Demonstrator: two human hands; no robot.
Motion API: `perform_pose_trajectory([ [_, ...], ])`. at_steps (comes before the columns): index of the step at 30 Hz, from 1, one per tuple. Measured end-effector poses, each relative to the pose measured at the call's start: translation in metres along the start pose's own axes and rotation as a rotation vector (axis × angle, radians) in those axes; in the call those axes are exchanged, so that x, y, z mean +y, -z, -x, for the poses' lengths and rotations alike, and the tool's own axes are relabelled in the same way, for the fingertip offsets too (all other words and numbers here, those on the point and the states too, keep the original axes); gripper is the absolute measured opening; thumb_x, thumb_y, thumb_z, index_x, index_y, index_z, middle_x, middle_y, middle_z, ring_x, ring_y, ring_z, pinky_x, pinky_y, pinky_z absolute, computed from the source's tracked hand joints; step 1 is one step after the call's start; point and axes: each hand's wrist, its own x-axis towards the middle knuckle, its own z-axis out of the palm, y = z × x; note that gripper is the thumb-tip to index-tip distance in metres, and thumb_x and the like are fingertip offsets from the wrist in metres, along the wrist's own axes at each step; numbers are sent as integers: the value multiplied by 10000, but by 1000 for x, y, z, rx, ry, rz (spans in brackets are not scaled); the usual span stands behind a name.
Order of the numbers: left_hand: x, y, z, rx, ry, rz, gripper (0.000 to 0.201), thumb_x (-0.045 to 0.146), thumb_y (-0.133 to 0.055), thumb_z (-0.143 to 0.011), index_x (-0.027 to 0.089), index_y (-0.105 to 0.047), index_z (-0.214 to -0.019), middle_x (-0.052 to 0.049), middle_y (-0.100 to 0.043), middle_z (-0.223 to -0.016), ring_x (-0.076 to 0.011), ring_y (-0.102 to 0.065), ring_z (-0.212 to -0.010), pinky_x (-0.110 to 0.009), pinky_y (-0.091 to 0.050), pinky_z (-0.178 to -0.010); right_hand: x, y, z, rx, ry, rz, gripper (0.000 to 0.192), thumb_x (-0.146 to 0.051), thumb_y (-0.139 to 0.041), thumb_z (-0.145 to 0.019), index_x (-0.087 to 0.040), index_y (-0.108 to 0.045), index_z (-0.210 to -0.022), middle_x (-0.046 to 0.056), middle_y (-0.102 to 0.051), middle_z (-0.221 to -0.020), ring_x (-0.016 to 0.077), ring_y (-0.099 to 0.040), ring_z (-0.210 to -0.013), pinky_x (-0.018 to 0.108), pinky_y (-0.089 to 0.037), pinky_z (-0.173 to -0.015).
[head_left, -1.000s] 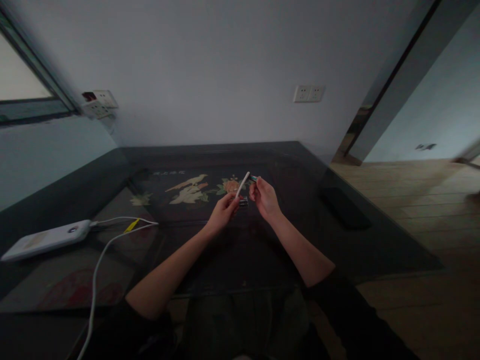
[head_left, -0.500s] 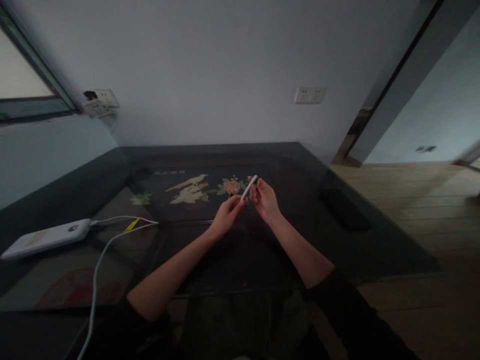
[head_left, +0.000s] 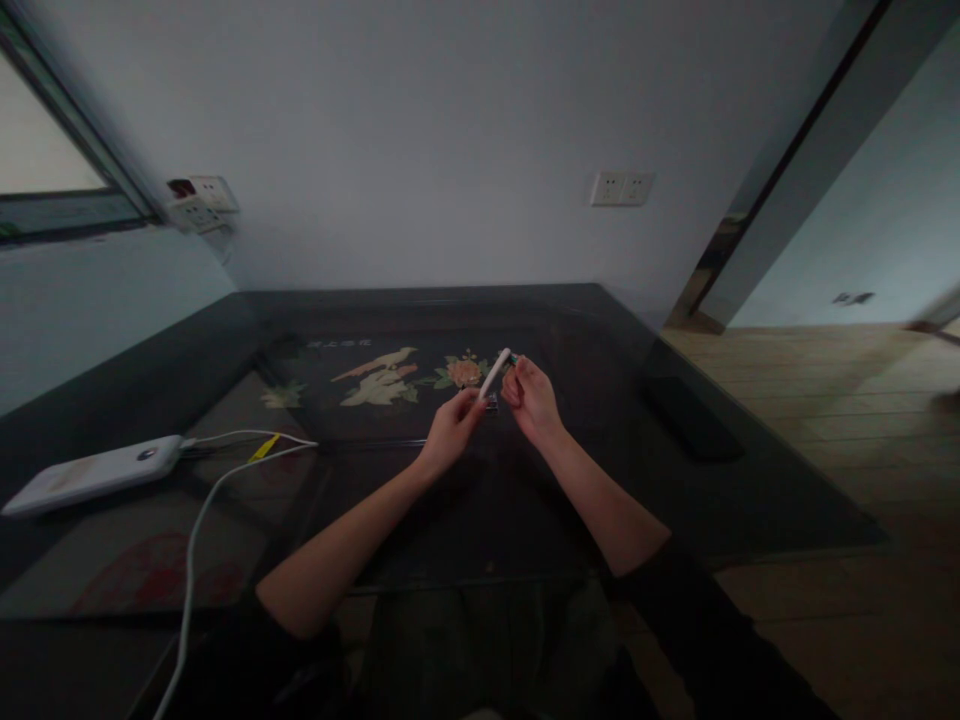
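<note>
My left hand [head_left: 452, 430] is closed around the lower end of a slim white rod [head_left: 493, 376], perhaps a pen, whose kind I cannot tell for sure. The rod tilts up and to the right above the dark table. Close by its upper end, my right hand [head_left: 531, 400] is closed in a pinch. Something small and greenish [head_left: 514, 358] shows at the right fingertips, too small to name. Below the rod, between the hands, a small shiny patch [head_left: 491, 403] is visible, too indistinct to identify.
A white power bank-like device [head_left: 97, 476] with a white cable [head_left: 191, 560] and yellow tag [head_left: 264, 448] lies at the left. At the right rests a dark flat object [head_left: 690, 418]. The black table [head_left: 585, 330], printed with a bird and flowers, meets a wall with sockets [head_left: 622, 188].
The rod has shifted slightly left with my left hand. A small greenish thing now shows at my right fingertips beside the rod's upper end.
</note>
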Motion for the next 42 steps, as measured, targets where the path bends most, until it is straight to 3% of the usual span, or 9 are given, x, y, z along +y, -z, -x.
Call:
perform_pose_trajectory([
  [6,7,-6,5,-62,-29,1,334,459,-593,-865,139,-609,-962,72,-397,-542,-66,-323,-436,-186,-232,-433,3,4,-1,24,-8,-21,385,-562,-734,-740,-206,-598,-791,-101,-366,-483,56,-253,-405,246,-178,-389],
  [12,4,1,-1,-16,24,40,345,478,-636,-829,144,-608,-914,73,-400,-540,-62,-321,-435,-182,-223,-421,0,0,0,-4,-1,-21,420,-570,-741,-729,-221,-514,-680,-95,-370,-482,62,-251,-409,251,-196,-396],
  [17,0,5,-4,29,31,0,335,470,-626,-832,149,-609,-921,73,-403,-538,-65,-331,-433,-185,-221,-421,-4,-2,1,-27,-10,2,417,-574,-757,-707,-229,-524,-716,-99,-359,-482,62,-238,-412,253,-186,-402],
  [26,11,-4,5,-99,-17,41,343,470,-580,-863,144,-594,-971,81,-377,-548,-63,-310,-439,-190,-232,-431,0,1,-1,13,1,55,411,-614,-688,-755,-218,-615,-835,-106,-318,-481,66,-230,-401,273,-177,-395],
  [34,4,4,-3,11,40,36,371,500,-621,-829,146,-602,-938,73,-396,-548,-63,-329,-444,-181,-223,-427,-4,-4,2,-13,-5,30,438,-585,-736,-722,-235,-476,-683,-96,-327,-481,71,-220,-418,275,-165,-420],
  [42,8,0,2,-4,-21,-53,310,427,-591,-864,135,-622,-960,65,-404,-553,-71,-338,-459,-190,-242,-446,-3,-3,2,22,-11,67,416,-618,-711,-723,-232,-556,-747,-95,-324,-483,76,-217,-422,278,-176,-419],
])
